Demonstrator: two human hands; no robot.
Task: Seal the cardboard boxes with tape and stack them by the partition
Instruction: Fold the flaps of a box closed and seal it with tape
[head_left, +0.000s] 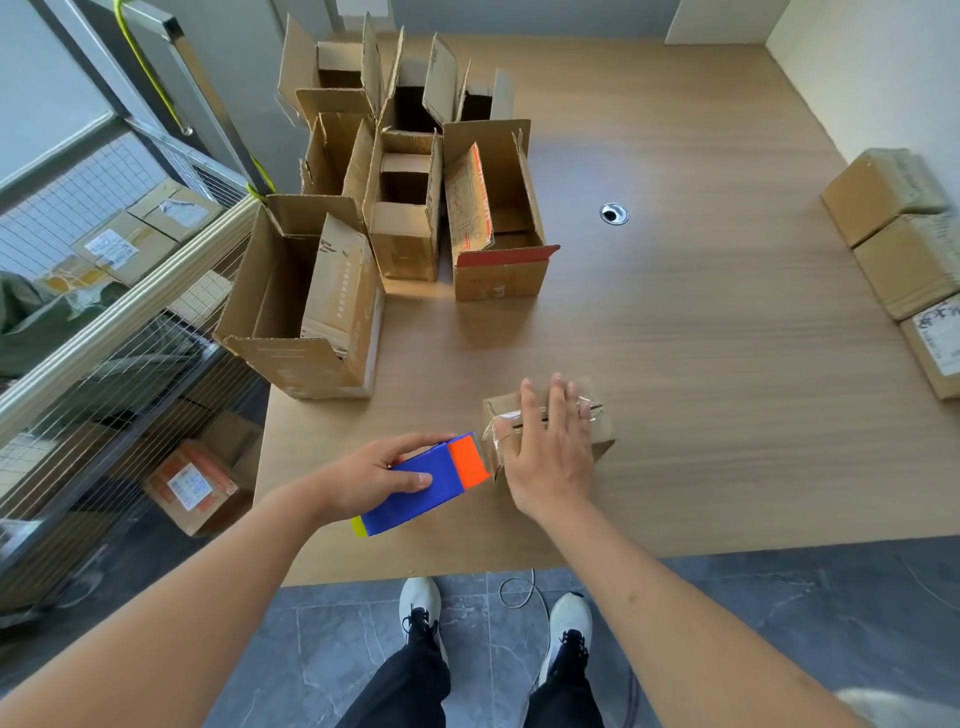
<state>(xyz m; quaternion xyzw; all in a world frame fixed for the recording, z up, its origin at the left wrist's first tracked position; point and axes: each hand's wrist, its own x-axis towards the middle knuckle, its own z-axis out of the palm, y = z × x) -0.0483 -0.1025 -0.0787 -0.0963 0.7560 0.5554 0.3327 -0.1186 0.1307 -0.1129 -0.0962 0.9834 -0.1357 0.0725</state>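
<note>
A: Left hand (382, 475)?
B: Curled round a blue tape dispenser (421, 488) with an orange front end – thumb on its side face, fingers over the top. The orange end sits just beside the small cardboard box (597, 434).

A: Right hand (545, 447)?
B: Flat, fingers straight and spread, pressing down on top of that small box. Clear tape (493, 434) shows crinkled over the box's left edge, by the thumb.

A: Where's the box?
B: Near the front edge of the wooden table (701, 322), between the two arms.

A: Other boxes?
B: A cluster of open cardboard boxes (395, 197) at the table's back left, flaps up – and closed boxes (898, 244) lined along the right edge by the white partition (872, 67).

A: Anything else?
B: Round cable grommet (614, 213) mid-table. Wire cage (104, 291) left of the table, holding labelled parcels.
</note>
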